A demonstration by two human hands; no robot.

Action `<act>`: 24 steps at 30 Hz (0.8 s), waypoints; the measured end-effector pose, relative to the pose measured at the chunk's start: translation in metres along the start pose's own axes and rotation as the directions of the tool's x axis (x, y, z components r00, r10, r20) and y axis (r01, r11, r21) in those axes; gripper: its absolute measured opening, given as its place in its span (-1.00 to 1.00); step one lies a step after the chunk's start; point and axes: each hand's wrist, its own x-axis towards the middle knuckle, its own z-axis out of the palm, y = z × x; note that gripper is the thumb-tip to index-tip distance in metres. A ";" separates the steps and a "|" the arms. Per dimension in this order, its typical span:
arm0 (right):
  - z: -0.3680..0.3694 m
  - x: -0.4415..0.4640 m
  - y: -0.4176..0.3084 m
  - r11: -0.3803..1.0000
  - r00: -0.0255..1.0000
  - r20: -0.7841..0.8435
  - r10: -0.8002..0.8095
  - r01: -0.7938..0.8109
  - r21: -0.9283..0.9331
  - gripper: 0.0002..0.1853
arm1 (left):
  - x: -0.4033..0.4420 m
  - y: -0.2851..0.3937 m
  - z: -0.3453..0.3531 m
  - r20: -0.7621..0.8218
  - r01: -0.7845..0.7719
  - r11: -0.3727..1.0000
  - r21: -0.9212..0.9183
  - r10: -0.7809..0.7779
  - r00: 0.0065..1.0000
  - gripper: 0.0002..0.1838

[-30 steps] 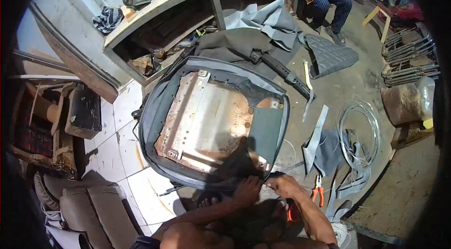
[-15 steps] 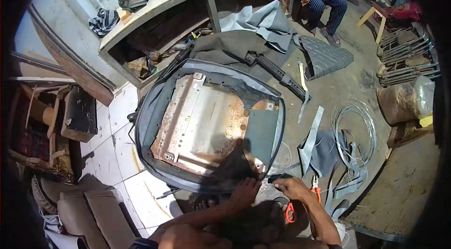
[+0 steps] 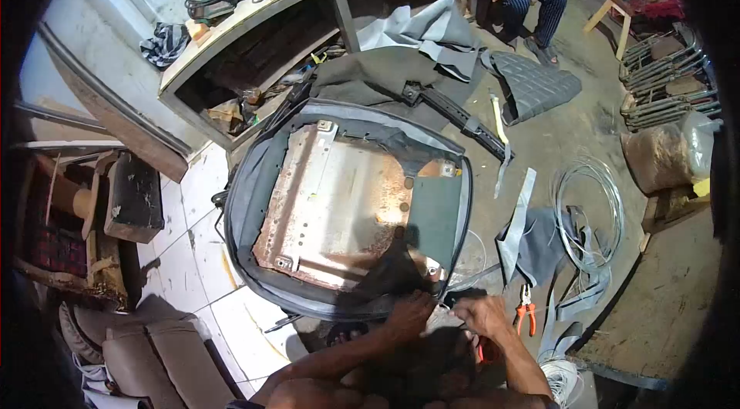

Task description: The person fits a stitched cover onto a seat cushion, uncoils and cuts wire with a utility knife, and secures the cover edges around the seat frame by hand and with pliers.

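Note:
An upturned vehicle seat sits in front of me, its metal pan [image 3: 351, 201] bare and its grey fabric cover [image 3: 266, 286] running around the rim. My left hand [image 3: 411, 315] is closed at the cover's near edge, with its fingertips on the fabric. Just to its right, my right hand [image 3: 482, 315] is closed in a pinch beside the seat's near right corner. What lies between its fingers is too small to make out. Orange-handled pliers [image 3: 526, 310] lie on the floor right of that hand. A red handle [image 3: 487, 351] shows partly behind my right wrist.
Coiled wire [image 3: 590, 216] and grey fabric scraps [image 3: 532, 243] lie at the right. A black metal rail [image 3: 462, 122] is behind the seat. Brown cushions [image 3: 162, 366] stand at lower left. A workbench [image 3: 339, 16] runs along the back; a seated person [image 3: 532, 4] is beside it.
My right hand has turned and its fingers have drawn in; the dark piece seen at its fingertips no longer shows clearly. My left hand stays at the cover's edge. The view has shifted slightly.

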 end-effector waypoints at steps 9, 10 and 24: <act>-0.003 0.023 0.009 0.986 0.993 0.027 -0.112 0.115 -0.124 -0.75 | 0.005 0.004 -0.008 -0.071 -0.068 0.990 0.124 0.077 0.994 -0.67; -0.002 0.025 0.010 0.997 0.997 0.023 -0.075 0.076 -0.030 -0.75 | 0.008 0.004 -0.008 -0.073 -0.073 0.990 0.124 0.083 0.994 -0.67; 0.022 0.031 0.009 0.989 0.991 0.051 -0.124 0.119 0.091 -0.75 | 0.005 -0.001 0.010 -0.107 -0.002 0.992 0.124 0.015 0.994 -0.63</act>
